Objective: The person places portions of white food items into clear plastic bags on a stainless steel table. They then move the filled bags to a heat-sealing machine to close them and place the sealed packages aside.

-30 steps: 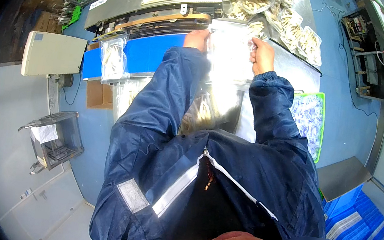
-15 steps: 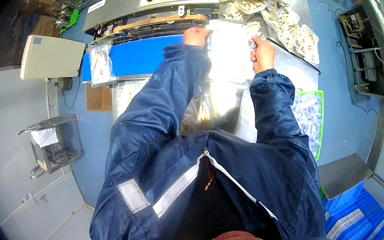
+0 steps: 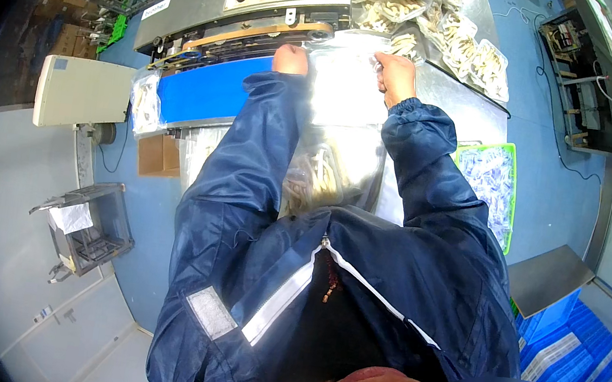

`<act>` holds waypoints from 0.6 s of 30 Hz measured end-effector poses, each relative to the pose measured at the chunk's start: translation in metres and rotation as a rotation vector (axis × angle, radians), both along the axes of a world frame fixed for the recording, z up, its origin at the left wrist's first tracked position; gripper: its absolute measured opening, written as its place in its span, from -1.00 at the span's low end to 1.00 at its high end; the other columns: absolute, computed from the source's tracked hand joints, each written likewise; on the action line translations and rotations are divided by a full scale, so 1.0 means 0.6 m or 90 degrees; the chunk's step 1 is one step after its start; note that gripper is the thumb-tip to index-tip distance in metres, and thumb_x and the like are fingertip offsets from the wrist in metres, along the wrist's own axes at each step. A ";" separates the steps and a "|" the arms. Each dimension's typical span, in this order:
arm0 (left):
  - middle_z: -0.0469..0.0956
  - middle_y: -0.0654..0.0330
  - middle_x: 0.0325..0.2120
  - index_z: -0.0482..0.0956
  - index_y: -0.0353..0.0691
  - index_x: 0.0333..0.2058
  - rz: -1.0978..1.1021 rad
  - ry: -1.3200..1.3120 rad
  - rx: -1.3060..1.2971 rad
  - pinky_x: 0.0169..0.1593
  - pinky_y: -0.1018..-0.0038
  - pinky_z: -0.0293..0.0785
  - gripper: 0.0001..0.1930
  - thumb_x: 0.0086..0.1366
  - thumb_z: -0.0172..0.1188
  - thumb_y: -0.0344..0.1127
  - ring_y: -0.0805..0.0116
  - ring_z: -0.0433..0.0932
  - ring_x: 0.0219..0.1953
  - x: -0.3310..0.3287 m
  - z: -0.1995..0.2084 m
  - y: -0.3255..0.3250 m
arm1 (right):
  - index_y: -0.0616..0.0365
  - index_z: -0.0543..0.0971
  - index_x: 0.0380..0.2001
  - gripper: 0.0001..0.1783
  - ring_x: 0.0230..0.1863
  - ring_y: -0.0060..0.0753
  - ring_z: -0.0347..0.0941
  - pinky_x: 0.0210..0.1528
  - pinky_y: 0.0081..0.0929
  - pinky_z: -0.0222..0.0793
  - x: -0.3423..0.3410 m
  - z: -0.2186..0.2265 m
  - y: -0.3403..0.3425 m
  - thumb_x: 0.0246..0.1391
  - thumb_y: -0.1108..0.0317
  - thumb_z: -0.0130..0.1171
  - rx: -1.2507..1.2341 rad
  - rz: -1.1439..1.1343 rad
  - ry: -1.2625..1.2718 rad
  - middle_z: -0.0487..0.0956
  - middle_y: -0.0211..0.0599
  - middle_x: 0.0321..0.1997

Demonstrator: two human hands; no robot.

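Observation:
A clear plastic bag (image 3: 342, 81), mostly washed out by glare, lies between my hands at the right end of a band sealer (image 3: 244, 11). My left hand (image 3: 290, 61) is closed at the bag's left edge, by the end of the blue conveyor belt (image 3: 203, 94); its fingertips are hidden. At the upper right corner, my right hand (image 3: 395, 78) pinches the bag between thumb and fingers. Glare hides what the bag holds. Another clear bag with pale contents (image 3: 145, 104) hangs partly over the belt's left end.
Several bags of pale, long pieces (image 3: 419, 14) are heaped on the metal table behind my right hand. More filled bags (image 3: 319, 174) lie close to my body. A green crate of small clear-and-blue packets (image 3: 486, 186) stands at right, a cardboard box (image 3: 159, 155) below the belt.
Both hands have shifted left with the bag, toward the sealer. On the belt, the other bag has travelled left to the end.

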State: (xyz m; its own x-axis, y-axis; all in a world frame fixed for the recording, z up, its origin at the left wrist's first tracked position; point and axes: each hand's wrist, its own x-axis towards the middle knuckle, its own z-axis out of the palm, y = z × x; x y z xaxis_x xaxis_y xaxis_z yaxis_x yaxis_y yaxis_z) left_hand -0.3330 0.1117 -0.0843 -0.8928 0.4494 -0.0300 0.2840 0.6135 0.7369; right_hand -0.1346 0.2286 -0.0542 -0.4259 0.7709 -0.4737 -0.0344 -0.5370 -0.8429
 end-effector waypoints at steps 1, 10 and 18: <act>0.64 -0.09 -0.45 0.66 -0.34 -0.43 -0.011 -0.007 -0.010 -0.20 0.26 0.48 -0.71 0.12 0.18 -0.17 0.05 0.63 -0.32 -0.005 0.001 -0.005 | 0.25 0.56 -0.45 -0.86 -0.75 -0.60 0.17 -0.74 -0.58 0.01 -0.005 -0.004 -0.001 0.05 0.38 0.21 0.006 0.010 -0.005 0.39 -0.41 -0.67; 0.63 -0.08 -0.35 0.60 -0.33 -0.29 0.034 -0.004 0.081 -0.14 0.25 0.48 -0.76 0.18 0.18 -0.26 -0.01 0.61 -0.26 -0.054 0.000 -0.075 | 0.30 0.57 -0.42 -0.77 -0.75 -0.63 0.18 -0.74 -0.59 0.02 -0.054 0.009 -0.027 0.13 0.31 0.17 0.093 0.146 -0.066 0.41 -0.41 -0.65; 0.50 0.05 -0.19 0.44 -0.35 -0.08 -0.041 -0.038 0.125 -0.01 0.38 0.40 -0.73 0.24 0.14 -0.44 0.25 0.47 -0.13 0.133 0.063 -0.408 | 0.27 0.61 -0.22 -0.61 -0.47 -0.46 0.53 -0.34 -0.51 0.43 0.085 0.020 -0.194 0.18 0.10 0.13 0.199 0.677 -0.042 0.62 -0.25 -0.33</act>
State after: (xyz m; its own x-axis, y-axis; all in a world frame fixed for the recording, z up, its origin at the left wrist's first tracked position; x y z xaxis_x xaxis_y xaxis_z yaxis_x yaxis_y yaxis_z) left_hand -0.2533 -0.1328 -0.0465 -0.8614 0.5078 0.0125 0.2708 0.4382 0.8572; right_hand -0.0836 0.1125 -0.0423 -0.9225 0.1166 -0.3679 0.3670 -0.0300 -0.9297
